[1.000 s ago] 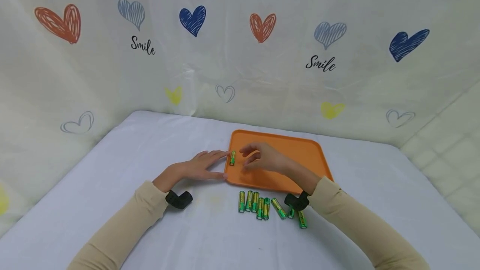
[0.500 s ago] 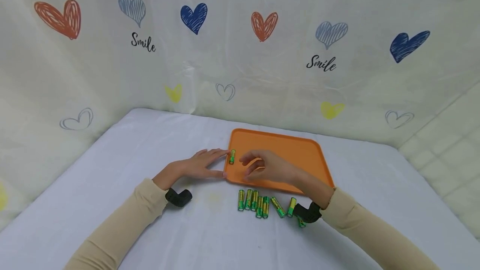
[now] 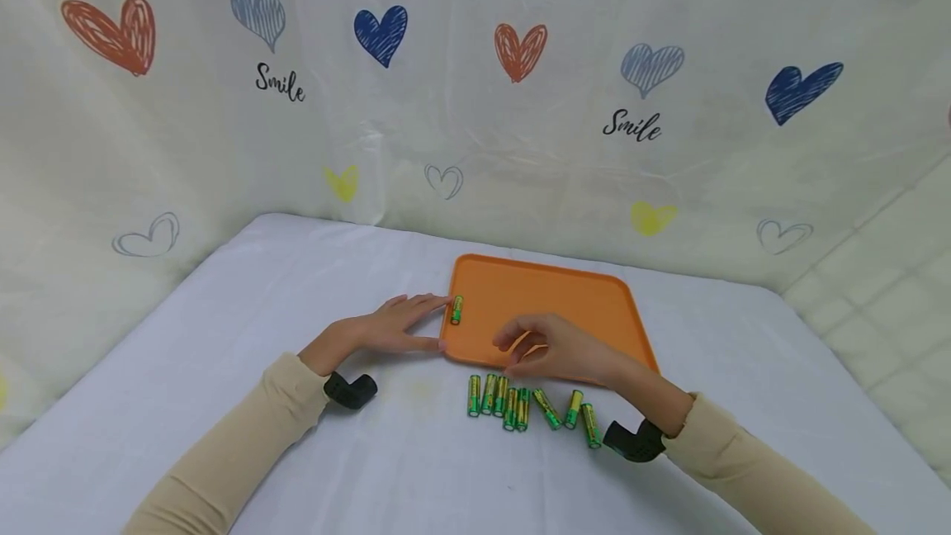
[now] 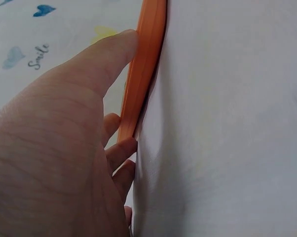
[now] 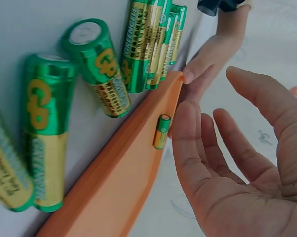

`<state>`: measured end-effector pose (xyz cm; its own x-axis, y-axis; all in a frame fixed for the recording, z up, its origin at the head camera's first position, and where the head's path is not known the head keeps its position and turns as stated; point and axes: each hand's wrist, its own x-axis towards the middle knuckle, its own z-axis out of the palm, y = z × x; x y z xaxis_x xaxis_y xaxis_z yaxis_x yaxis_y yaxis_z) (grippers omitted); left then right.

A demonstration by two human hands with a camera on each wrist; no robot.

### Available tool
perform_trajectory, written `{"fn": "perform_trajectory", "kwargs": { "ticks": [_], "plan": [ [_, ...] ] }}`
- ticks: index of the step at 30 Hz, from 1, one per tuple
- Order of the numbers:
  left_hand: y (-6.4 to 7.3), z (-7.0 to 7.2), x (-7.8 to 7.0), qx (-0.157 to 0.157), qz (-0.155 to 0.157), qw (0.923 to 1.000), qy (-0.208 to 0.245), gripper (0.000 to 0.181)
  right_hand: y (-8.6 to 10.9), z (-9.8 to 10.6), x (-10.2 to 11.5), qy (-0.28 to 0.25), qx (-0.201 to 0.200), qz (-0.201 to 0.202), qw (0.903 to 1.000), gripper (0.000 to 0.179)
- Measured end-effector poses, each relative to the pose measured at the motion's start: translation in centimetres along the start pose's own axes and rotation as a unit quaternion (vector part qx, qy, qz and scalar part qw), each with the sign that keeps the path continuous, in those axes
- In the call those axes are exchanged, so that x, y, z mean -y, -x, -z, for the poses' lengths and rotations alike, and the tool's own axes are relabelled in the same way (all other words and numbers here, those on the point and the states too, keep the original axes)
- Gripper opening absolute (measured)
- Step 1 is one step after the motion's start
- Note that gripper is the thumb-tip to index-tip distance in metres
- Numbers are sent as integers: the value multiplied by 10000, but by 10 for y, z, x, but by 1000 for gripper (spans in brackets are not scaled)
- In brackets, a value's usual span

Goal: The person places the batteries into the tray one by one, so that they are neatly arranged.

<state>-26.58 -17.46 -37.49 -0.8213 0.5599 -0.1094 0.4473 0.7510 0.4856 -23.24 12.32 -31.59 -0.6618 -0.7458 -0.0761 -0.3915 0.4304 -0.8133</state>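
We see eight loose batteries on the near table, within easy reach. The right hand, relaxed and empty, hovers over the orange tray; the left hand, fingers straight, touches its left rim, perhaps steadying it beside the inside battery.

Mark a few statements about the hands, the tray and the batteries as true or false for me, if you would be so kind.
1. One battery lies in the orange tray. True.
2. The tray is round. False: it is four-sided, with rounded corners.
3. The left hand touches the tray's rim. True.
4. Every battery is in the tray. False: eight others lie on the white cloth, nearer the person.
5. The right hand holds nothing. True.
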Motion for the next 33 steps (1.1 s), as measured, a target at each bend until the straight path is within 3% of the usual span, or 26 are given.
{"fn": "perform_trajectory", "kwargs": {
  "ticks": [13, 18, 33],
  "plan": [
    [1, 0, 3, 12, 131, 9999, 71, 82, 19, 7, -19, 105, 403, 135, 9990, 35],
    [1, -1, 2, 31, 136, 9998, 110, 82, 28, 9, -26, 188, 540, 0, 9984, 35],
    [-1, -1, 3, -33, 1, 10000, 42, 81, 40, 10, -35, 76, 806, 18, 9967, 37]
  ]
}}
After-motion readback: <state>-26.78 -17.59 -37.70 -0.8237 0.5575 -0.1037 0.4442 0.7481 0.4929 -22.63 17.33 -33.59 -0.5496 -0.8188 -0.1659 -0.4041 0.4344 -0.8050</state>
